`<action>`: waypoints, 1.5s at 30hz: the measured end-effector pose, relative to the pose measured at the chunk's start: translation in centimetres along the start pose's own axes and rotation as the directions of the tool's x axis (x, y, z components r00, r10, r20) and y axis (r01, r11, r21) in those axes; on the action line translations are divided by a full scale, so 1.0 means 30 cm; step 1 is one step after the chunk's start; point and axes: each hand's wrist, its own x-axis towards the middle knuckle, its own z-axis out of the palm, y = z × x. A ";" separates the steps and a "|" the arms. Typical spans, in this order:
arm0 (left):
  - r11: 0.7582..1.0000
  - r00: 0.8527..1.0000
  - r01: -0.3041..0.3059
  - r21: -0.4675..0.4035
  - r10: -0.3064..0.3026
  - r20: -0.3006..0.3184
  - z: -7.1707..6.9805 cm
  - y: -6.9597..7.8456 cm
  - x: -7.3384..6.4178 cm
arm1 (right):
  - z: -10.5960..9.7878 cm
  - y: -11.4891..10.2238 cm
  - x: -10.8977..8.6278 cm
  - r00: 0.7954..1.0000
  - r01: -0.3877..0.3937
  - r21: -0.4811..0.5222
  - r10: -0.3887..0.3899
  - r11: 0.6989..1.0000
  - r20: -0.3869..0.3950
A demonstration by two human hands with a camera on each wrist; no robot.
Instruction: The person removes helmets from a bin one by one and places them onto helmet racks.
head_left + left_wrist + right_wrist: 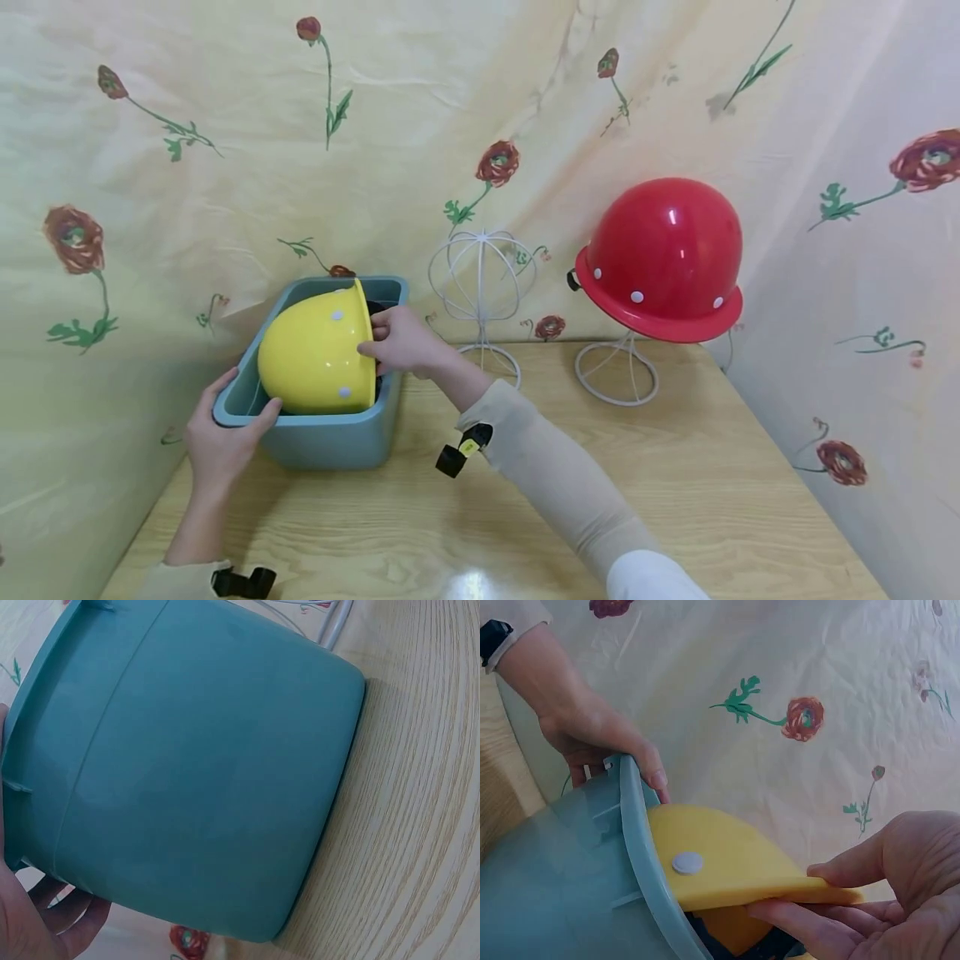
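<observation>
A yellow hard hat (315, 354) lies on its side inside a blue-green plastic bin (322, 442), its brim toward the right. My right hand (408, 342) pinches that brim between thumb and fingers, as the right wrist view shows with the hat's brim (810, 889). At the bin's near left corner, my left hand (225, 437) grips the rim, thumb on the near edge and fingers around the outside. In the left wrist view the bin's side wall (202, 765) fills most of the picture. Dark straps or lining inside the hat are partly hidden.
A bare white wire stand (482, 312) is to the right of the bin. Farther right, a red hard hat (667, 258) sits on a second wire stand (617, 375). All stand on a wooden table (675, 467) against flower-patterned cloth (420, 125).
</observation>
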 end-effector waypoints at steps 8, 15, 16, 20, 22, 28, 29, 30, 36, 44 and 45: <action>1.000 1.000 -0.003 -0.007 0.004 0.012 0.006 -0.002 -0.006 | -0.033 0.018 -0.019 0.998 -0.025 0.169 0.036 0.985 -0.058; 1.000 1.000 -0.027 -0.010 0.027 0.004 0.002 0.000 -0.006 | -0.042 0.015 -0.042 0.993 0.053 0.259 -0.023 0.964 -0.119; 1.000 1.000 -0.026 -0.014 0.026 0.006 0.003 0.001 -0.006 | -0.041 0.014 -0.045 0.991 0.065 0.264 -0.032 0.962 -0.129; 1.000 1.000 -0.003 -0.021 0.003 0.015 0.003 0.006 -0.009 | -0.038 0.011 -0.055 0.984 0.114 0.273 -0.071 0.955 -0.163; 1.000 1.000 0.013 -0.013 -0.013 0.019 0.002 0.009 -0.012 | -0.036 0.012 -0.060 0.981 0.130 0.278 -0.084 0.952 -0.172; 1.000 1.000 0.017 0.002 -0.017 0.024 -0.003 0.015 -0.017 | -0.034 0.017 -0.071 0.969 0.187 0.307 -0.125 0.933 -0.211; 1.000 1.000 0.014 0.003 -0.014 0.024 -0.003 0.016 -0.017 | -0.034 0.018 -0.073 0.966 0.199 0.312 -0.133 0.929 -0.220; 1.000 1.000 0.011 0.005 -0.011 0.022 -0.003 0.017 -0.015 | -0.035 0.017 -0.076 0.964 0.211 0.318 -0.141 0.925 -0.227; 1.000 1.000 0.003 0.004 -0.003 0.011 -0.002 0.012 -0.006 | -0.040 0.010 -0.095 0.947 0.265 0.359 -0.172 0.895 -0.271; 1.000 1.000 0.004 -0.005 -0.003 0.006 0.001 0.006 -0.002 | -0.058 -0.011 -0.125 0.921 0.331 0.384 -0.205 0.862 -0.332; 1.000 1.000 0.008 -0.004 -0.008 0.006 0.000 0.005 -0.003 | -0.060 -0.014 -0.129 0.919 0.335 0.393 -0.206 0.856 -0.336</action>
